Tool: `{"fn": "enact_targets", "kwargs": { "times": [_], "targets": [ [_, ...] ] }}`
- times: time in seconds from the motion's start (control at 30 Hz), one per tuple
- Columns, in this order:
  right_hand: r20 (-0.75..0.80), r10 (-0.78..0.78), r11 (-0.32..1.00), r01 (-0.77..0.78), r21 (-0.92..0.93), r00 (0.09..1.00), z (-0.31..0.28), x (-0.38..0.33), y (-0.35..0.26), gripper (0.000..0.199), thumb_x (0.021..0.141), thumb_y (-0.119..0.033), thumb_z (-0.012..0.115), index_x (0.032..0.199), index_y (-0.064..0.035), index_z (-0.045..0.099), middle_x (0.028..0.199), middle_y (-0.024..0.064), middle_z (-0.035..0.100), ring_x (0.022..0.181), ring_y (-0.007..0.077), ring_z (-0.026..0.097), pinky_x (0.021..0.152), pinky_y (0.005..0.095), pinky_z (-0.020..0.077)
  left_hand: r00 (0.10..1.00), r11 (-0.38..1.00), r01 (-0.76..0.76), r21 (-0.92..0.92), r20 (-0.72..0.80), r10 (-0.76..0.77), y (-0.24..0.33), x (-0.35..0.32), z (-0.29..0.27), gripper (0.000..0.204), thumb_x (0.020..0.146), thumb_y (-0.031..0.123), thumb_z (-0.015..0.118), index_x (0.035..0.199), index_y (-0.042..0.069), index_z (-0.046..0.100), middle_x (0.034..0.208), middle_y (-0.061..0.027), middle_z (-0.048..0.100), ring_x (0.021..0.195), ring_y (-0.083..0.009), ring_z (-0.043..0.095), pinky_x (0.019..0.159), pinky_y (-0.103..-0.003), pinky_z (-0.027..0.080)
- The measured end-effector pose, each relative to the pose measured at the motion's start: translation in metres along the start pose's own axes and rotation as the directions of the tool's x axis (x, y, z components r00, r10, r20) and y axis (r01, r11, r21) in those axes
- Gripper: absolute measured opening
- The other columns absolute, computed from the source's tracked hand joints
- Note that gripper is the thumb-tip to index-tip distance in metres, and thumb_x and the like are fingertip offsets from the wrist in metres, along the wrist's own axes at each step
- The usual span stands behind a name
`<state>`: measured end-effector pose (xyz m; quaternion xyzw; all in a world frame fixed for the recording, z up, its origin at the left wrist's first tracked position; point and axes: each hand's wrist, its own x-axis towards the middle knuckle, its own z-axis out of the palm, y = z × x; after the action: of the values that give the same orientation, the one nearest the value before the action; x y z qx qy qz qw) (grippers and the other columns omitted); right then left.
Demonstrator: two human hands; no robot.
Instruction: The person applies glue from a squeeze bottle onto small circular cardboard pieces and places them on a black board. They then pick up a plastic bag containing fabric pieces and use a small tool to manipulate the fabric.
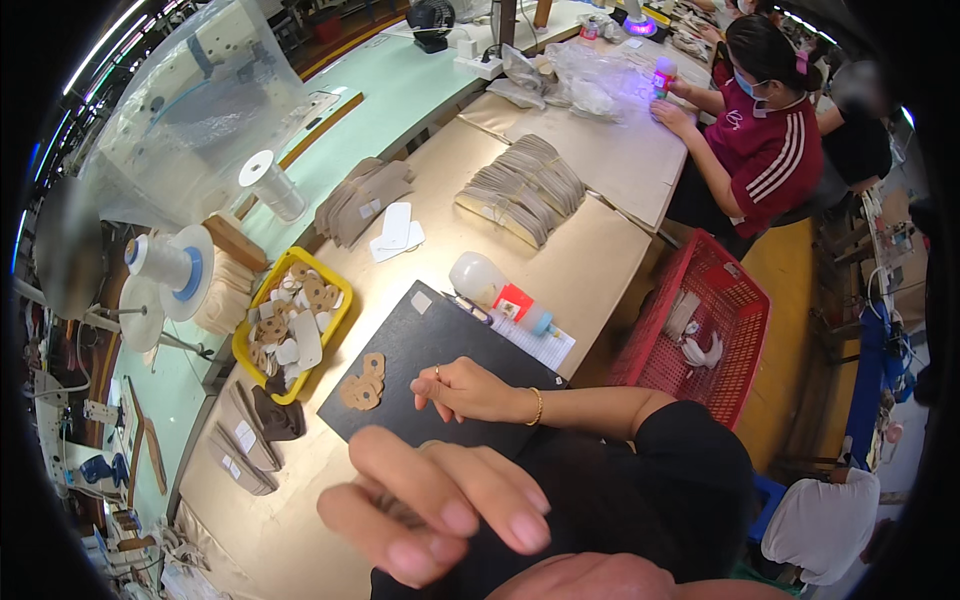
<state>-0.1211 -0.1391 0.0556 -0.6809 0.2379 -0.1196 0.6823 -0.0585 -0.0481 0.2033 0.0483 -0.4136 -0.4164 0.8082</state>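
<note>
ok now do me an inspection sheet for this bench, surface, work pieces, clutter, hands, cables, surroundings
Surface: tan table, with a black mat on it.
Work pieces: small brown pieces, clustered on the black mat.
Clutter: yellow basket filled with brown and white pieces; bottle by the mat's edge; stacked fabric pieces.
Left hand: in the foreground, blurred, fingers bent; nothing seen in it.
Right hand: over the black mat, fingers curled; contents hidden.
Cables: white power strip near a fan.
Surroundings: red basket; co-worker in maroon.

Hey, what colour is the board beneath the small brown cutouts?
The board is black, with a pale patch near one corner; the head view shows it best.
</note>
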Motion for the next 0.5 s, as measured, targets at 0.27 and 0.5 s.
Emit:
{"fn": "enact_targets", "kwargs": {
  "times": [0.27, 0.5],
  "targets": [
    [0.061, 0.014, 1.0, -0.015, 0.016, 0.998, 0.01, -0.002, 0.005, 0.043, 0.097, -0.041, 0.044, 0.095, -0.0027, 0.064, 0.059, 0.0045, 0.058, 0.049, 0.0096, 0.055, 0.048, 0.0235, 0.045, 0.989, 0.993, -0.081, -0.086, 0.121, 0.091, 0.008, 0.001, 0.002, 0.028, 0.091, 0.002, 0.052, 0.118, 0.006, 0.047, 0.098, -0.0088, 0.045, 0.077, -0.0229, 0.06, 0.068, -0.038, 0.053],
    [0.029, 0.012, 1.0, -0.012, 0.023, 1.0, 0.014, -0.001, 0.01, 0.035, 0.097, -0.032, 0.048, 0.093, -0.0017, 0.065, 0.059, 0.0035, 0.058, 0.048, 0.0081, 0.054, 0.048, 0.0225, 0.0445, 0.834, 0.85, -0.526, -0.02, 0.183, 0.52, 0.0, -0.013, -0.009, 0.05, 0.095, 0.016, 0.051, 0.138, 0.008, 0.027, 0.118, -0.0056, 0.044, 0.09, -0.0197, 0.059, 0.085, -0.038, 0.05]
  ]
}}
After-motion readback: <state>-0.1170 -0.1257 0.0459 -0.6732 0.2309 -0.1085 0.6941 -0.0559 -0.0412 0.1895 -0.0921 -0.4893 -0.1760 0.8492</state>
